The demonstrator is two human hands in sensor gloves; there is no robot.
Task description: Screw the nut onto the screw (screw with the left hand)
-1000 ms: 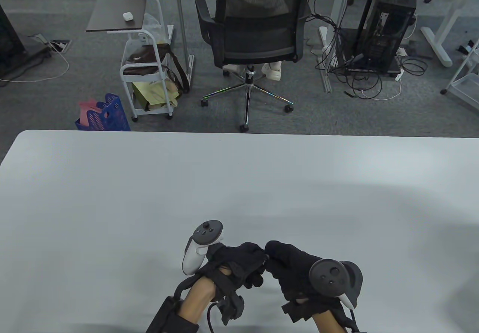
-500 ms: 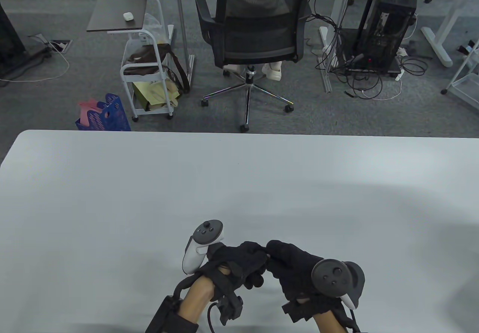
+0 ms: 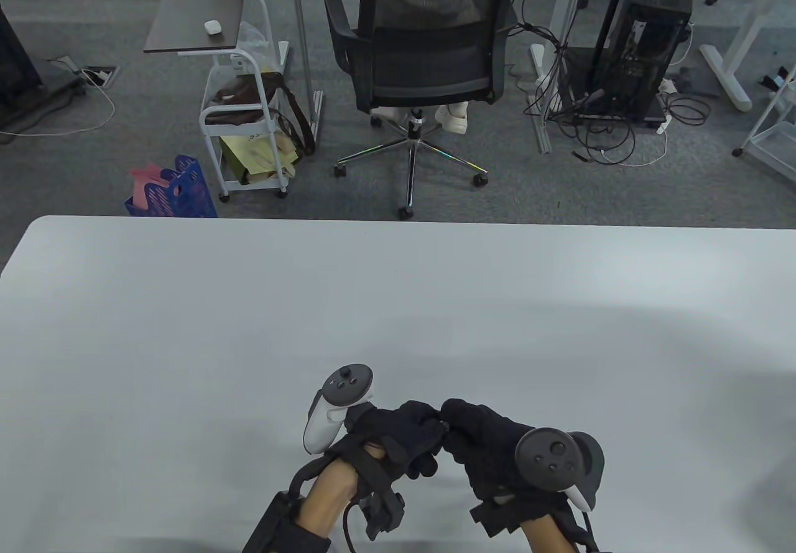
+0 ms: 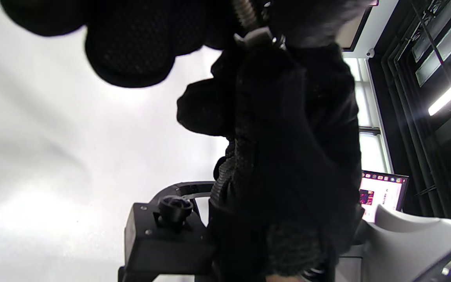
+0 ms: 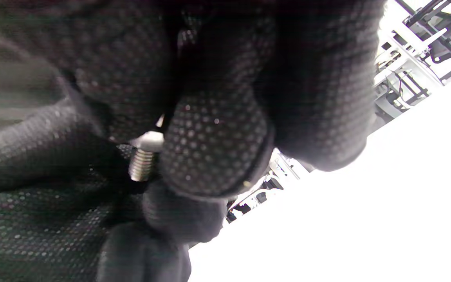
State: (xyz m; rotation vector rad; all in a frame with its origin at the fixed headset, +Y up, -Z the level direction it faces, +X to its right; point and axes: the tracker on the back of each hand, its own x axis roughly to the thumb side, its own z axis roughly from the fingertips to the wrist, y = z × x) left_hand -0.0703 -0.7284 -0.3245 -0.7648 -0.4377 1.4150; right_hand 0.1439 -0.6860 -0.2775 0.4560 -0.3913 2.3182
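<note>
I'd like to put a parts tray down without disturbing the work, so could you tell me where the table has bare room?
The table shows bare surface from its far edge down to the hands, and on both sides of them. The one crowded spot is near the front edge at the middle, where the left hand and right hand meet over the screw.

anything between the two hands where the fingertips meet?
Yes: the screw, threaded shank bridging left hand and right hand. Right wrist view shows it; table view hides it.
</note>
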